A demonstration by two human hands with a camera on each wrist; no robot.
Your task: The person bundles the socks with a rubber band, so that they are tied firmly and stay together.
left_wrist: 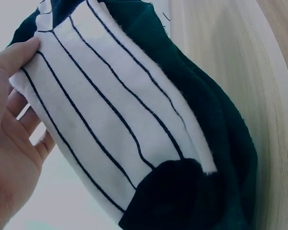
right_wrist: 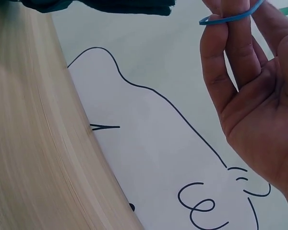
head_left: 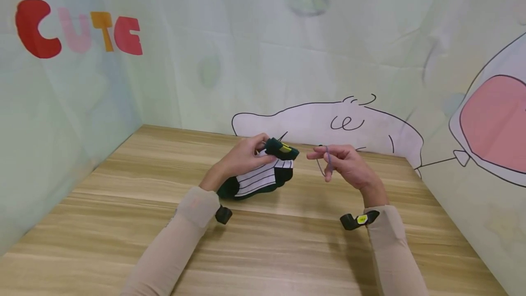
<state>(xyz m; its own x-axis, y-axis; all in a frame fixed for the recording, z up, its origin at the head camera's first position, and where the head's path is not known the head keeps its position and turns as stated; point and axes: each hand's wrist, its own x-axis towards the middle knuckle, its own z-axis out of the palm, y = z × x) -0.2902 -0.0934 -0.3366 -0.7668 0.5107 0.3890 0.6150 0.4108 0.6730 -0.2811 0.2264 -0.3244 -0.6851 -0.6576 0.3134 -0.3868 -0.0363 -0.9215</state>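
My left hand (head_left: 244, 155) grips dark green and white socks (head_left: 256, 182) near their dark green cuff (head_left: 275, 146), which has a yellow patch. In the left wrist view the thumb presses on the white, black-striped face of the socks (left_wrist: 103, 103), with the other fingers behind. The feet of the socks hang down toward the table. To the right, my right hand (head_left: 349, 164) carries a thin bluish rubber band (head_left: 330, 161) looped around its extended fingers. In the right wrist view the blue band (right_wrist: 233, 19) crosses near the fingertips. A gap separates this hand from the cuff.
The wood-grain table (head_left: 271, 250) spreads below both hands. A pale fabric backdrop (head_left: 197, 86) with cartoon drawings and coloured letters stands behind it and along both sides. Each wrist wears a small black camera (head_left: 349, 222).
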